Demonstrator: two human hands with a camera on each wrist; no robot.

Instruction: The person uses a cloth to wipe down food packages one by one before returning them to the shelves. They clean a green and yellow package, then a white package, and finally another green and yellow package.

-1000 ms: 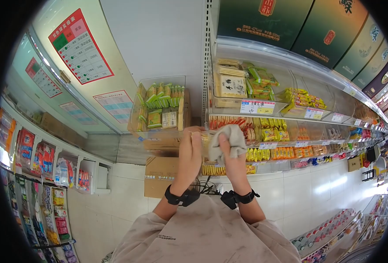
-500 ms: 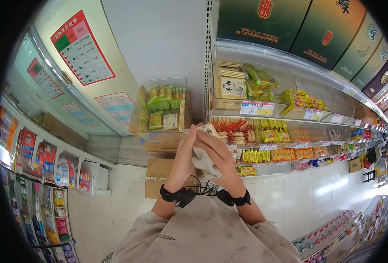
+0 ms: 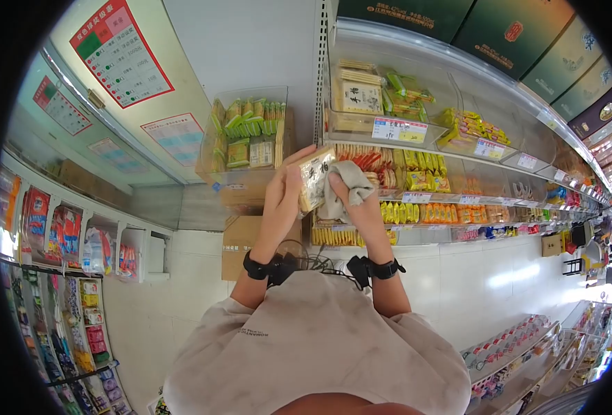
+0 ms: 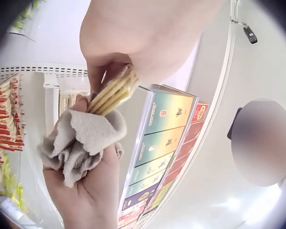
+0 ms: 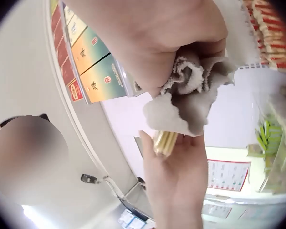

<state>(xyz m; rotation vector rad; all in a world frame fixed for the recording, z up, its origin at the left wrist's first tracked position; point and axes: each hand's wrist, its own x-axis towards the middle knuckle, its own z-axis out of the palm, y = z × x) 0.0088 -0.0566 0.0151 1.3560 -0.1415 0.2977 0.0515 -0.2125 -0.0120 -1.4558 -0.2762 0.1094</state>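
Observation:
My left hand [image 3: 283, 190] holds a small stack of flat packets [image 3: 315, 181] in shiny wrap with dark characters on the front. In the left wrist view the stacked packets [image 4: 115, 93] show edge-on below the palm. A crumpled grey cloth [image 3: 351, 185] is gripped in my right hand [image 3: 365, 213], its thumb on top. The cloth lies against the right side of the stack. In the right wrist view the cloth [image 5: 174, 112] hangs from the curled fingers and overlaps the packets [image 5: 165, 143]; the fingers behind it are hidden.
A clear bin [image 3: 244, 173] of green packets stands just beyond my left hand. To the right, shelves hold snack packets [image 3: 423, 173] behind price tags [image 3: 399, 129]. A cardboard box [image 3: 240, 242] sits below. Large green boxes [image 3: 506, 31] line the top shelf.
The hands were pressed together around cloth and packets half a second ago; now they are further apart and the stack's front shows. The head view has tilted down.

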